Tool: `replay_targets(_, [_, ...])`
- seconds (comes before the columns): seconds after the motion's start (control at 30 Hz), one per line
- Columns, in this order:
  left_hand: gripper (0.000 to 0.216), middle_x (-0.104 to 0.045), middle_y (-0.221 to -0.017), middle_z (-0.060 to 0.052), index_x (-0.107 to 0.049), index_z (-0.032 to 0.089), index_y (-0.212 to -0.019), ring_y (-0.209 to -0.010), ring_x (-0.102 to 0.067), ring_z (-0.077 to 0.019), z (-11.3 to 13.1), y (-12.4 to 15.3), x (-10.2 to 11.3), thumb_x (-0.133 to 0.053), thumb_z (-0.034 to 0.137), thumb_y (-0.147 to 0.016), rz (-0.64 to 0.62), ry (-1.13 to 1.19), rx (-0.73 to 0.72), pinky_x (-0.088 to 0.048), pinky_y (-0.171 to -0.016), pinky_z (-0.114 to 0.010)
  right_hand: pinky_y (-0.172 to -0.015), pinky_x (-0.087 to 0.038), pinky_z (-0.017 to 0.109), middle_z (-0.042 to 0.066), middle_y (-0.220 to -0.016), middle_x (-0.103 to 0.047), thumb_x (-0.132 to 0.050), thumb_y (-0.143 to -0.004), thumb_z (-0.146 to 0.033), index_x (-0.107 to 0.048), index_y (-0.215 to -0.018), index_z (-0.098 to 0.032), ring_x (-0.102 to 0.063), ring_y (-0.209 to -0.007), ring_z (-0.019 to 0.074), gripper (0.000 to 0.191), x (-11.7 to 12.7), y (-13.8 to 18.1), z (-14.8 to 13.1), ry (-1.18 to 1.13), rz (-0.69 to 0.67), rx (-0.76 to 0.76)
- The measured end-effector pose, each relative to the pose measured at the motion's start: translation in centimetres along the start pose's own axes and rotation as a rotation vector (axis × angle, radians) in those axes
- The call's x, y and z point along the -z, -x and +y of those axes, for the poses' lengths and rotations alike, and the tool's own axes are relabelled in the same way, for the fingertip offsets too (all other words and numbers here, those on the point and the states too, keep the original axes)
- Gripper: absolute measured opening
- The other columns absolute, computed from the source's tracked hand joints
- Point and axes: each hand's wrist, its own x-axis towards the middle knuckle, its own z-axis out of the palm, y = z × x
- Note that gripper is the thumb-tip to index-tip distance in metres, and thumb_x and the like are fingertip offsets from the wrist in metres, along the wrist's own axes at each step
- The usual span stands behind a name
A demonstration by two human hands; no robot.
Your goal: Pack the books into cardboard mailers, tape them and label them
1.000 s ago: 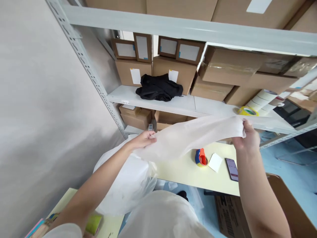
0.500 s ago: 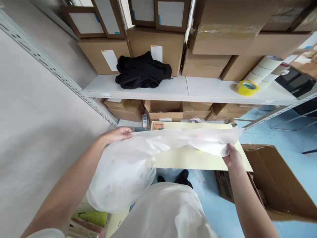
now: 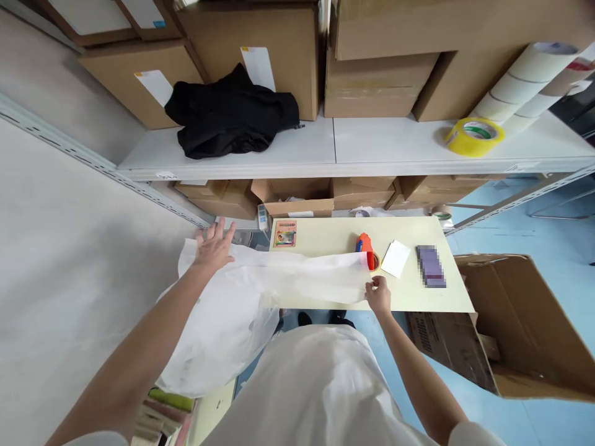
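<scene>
White plastic bag (image 3: 297, 279) stretched flat along the near edge of the pale yellow table (image 3: 418, 297), its left end hanging off the table beside a bulging white sack (image 3: 223, 334). Left hand (image 3: 214, 246) laid on the bag's left end, palm down, fingers spread. Right hand (image 3: 379, 294) at the bag's right corner, fingertips pinching the edge. Just past that corner, touching or nearly touching the bag: an orange tape dispenser (image 3: 367, 248). Beside it a white card (image 3: 396, 258), then a phone (image 3: 430, 266), blurred out. A small picture card (image 3: 285, 233) at the table's far left corner.

Beyond the table, a white metal shelf (image 3: 372, 145) carrying a crumpled black garment (image 3: 232, 114), stacked cardboard boxes (image 3: 376, 74), 1 yellow tape roll (image 3: 474, 135) and a row of white rolls (image 3: 525, 80) leaning at the right. More cardboard boxes on the level below, behind the table. An open brown carton (image 3: 506, 334) on the blue floor (image 3: 534, 229), right of the table. Grey wall (image 3: 60, 260) at the left.
</scene>
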Motion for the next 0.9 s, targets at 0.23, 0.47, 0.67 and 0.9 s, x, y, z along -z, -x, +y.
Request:
replay_targets(0.23, [0.059, -0.029, -0.151, -0.012, -0.043, 0.022, -0.136, -0.140, -0.020, -0.0282, 14.4, 1.2, -3.9, -0.056, 0.039, -0.080, -0.148, 0.253, -0.442, -0.016, -0.111, -0.048, -0.087, -0.045, 0.051, 0.017, -0.105, -0.055, -0.043, -0.077, -0.025, -0.050, -0.106, -0.015, -0.054, -0.102, 0.0307, 0.031, -1.3, 0.8, 2.7, 0.289, -0.080, 0.325])
replay_targets(0.47, [0.080, -0.012, -0.154, -0.018, -0.029, 0.019, -0.144, -0.142, -0.008, -0.0341, 22.0, 0.5, -10.6, -0.063, 0.043, -0.075, -0.440, 0.294, -0.373, -0.014, -0.109, -0.057, -0.107, -0.031, 0.051, 0.016, -0.145, -0.032, -0.048, -0.079, -0.017, -0.035, -0.137, -0.018, -0.028, -0.136, 0.0302, 0.060, -3.6, -0.8, 0.9, 0.389, -0.547, 0.609])
replay_targets(0.67, [0.094, 0.010, -0.155, -0.014, -0.011, 0.027, -0.148, -0.140, 0.005, -0.0420, 22.0, 1.8, -14.2, -0.062, 0.052, -0.073, -0.635, 0.267, -0.217, -0.018, -0.099, -0.069, -0.110, -0.019, 0.054, 0.017, -0.155, -0.006, -0.066, -0.071, -0.022, -0.026, -0.144, -0.017, -0.004, -0.142, 0.0356, 0.084, -6.1, -3.5, 1.8, 0.617, -0.722, 0.516])
replay_targets(0.9, [0.104, 0.018, -0.154, -0.011, -0.001, 0.028, -0.148, -0.138, 0.016, -0.0424, 21.7, 4.3, -15.5, -0.060, 0.062, -0.070, -0.683, 0.372, -0.180, -0.015, -0.100, -0.070, -0.111, -0.014, 0.050, 0.014, -0.156, 0.007, -0.067, -0.073, -0.029, -0.012, -0.148, -0.020, 0.005, -0.142, 0.0318, 0.093, -4.9, -3.0, 3.3, 0.769, -0.857, 0.536])
